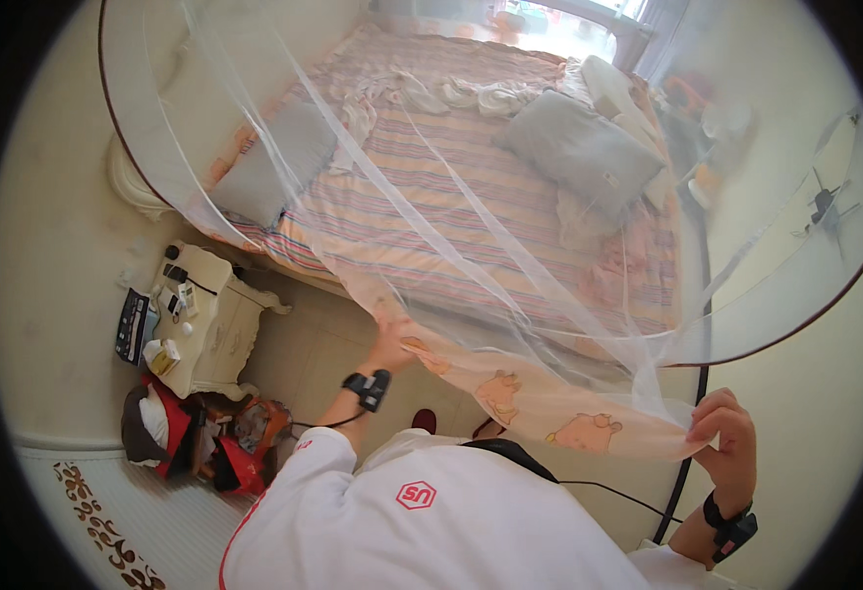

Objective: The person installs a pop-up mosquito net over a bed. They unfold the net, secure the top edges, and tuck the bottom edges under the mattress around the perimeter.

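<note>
A sheer white mosquito net point(471, 280) hangs in front of me, with a peach hem point(540, 405) printed with cartoon animals stretched between my hands. My right hand point(726, 438), at the lower right, pinches the end of this hem between thumb and fingers. At the other end, my left hand point(390, 342) grips the hem's upper edge, its fingers partly covered by the fabric. Both wrists carry black strapped devices. Through the net shows a bed point(431, 187) with a striped sheet, a grey pillow point(289, 162) at left and another grey pillow point(589, 147) at right.
A cream nightstand point(217, 320) with small items stands left of the bed. Red and dark bags point(240, 457) lie below it, near a white panel with brown cut-outs point(97, 511). A dark pole point(699, 413) stands at right. The net's dark curved rim point(815, 329) spans the right side.
</note>
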